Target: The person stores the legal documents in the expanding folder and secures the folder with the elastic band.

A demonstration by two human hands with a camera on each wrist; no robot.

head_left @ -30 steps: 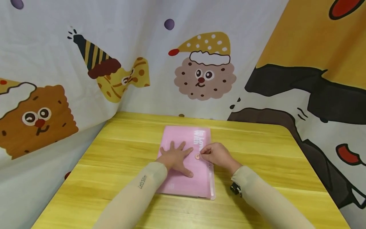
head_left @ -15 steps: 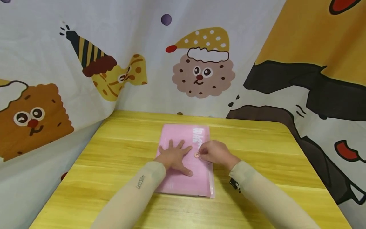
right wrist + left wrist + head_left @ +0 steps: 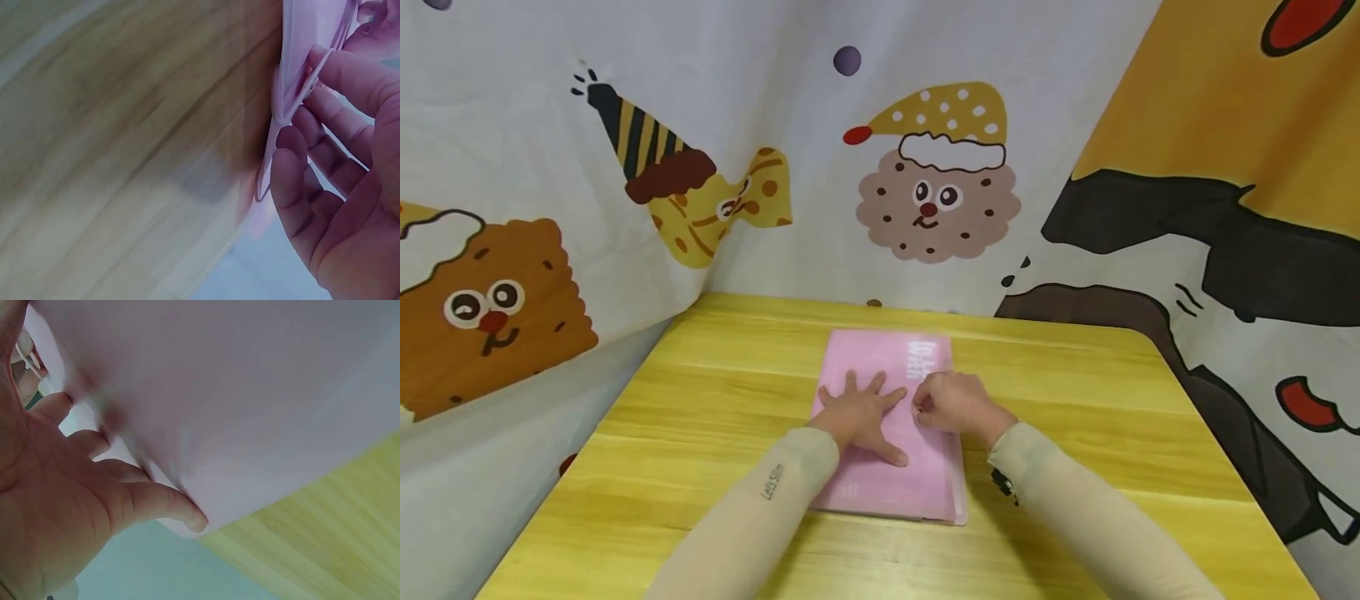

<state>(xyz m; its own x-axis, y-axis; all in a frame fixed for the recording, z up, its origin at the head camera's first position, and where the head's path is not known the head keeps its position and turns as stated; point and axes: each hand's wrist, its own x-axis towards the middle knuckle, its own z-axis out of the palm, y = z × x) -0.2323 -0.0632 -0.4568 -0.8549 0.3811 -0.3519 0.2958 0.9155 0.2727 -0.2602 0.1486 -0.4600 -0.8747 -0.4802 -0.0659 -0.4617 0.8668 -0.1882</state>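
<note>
A pink plastic document folder (image 3: 902,492) with white lettering lies upright-on to me on the table. My left hand (image 3: 859,417) rests palm down on its middle, fingers spread wide; the left wrist view shows that hand (image 3: 62,481) with its fingertips against the pink cover (image 3: 262,406). At the folder's right side my right hand (image 3: 957,402) pinches a thin pale string (image 3: 305,95) between thumb and forefinger. This string runs to the folder's edge in the right wrist view. In the head view, the right fingers cover the small round button on the flap.
A yellow wood-grain table (image 3: 700,433) lies under the folder. Behind and beside it hangs a white cloth (image 3: 805,275) printed with cartoon biscuits. A small black device (image 3: 1003,485) sits under the right sleeve.
My right hand has shifted slightly left over the button, hiding it, with the string still pinched. The left hand stays spread on the folder. The head view sways a little.
</note>
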